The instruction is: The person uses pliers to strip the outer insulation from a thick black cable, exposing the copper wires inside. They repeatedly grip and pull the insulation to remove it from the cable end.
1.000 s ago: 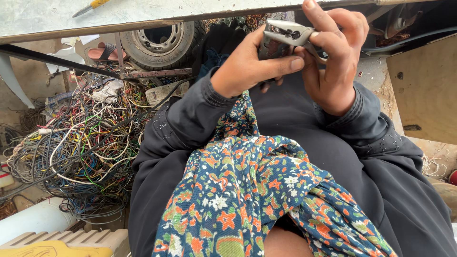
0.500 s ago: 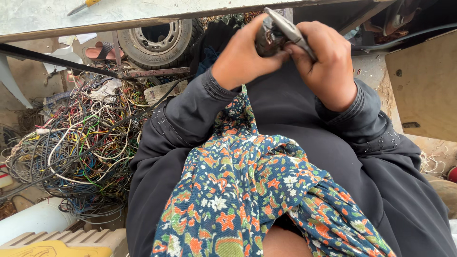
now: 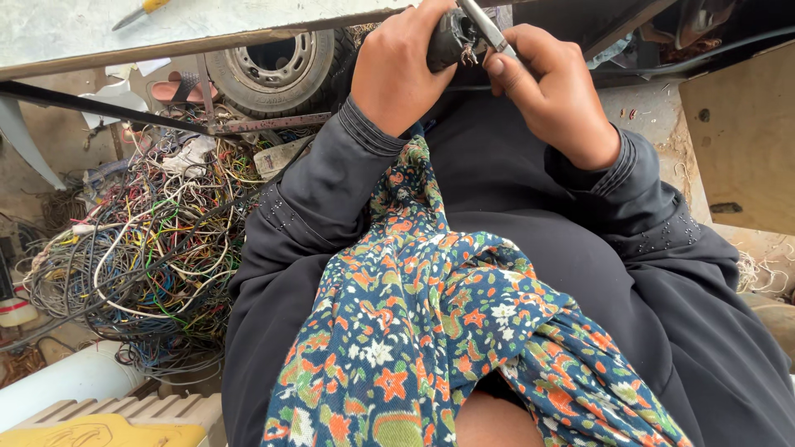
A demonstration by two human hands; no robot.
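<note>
At top centre, both hands (image 3: 476, 70) grip a dark cable stub (image 3: 449, 40) lying roughly crosswise.

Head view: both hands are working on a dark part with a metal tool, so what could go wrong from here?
The metal tool sits close to the right hand fingertips; a slip could nick them. The dark part, gripped by the left hand, is held in the air over the lap, so it could twist or drop. The wire tangle beside the person could snag a sleeve.
</note>
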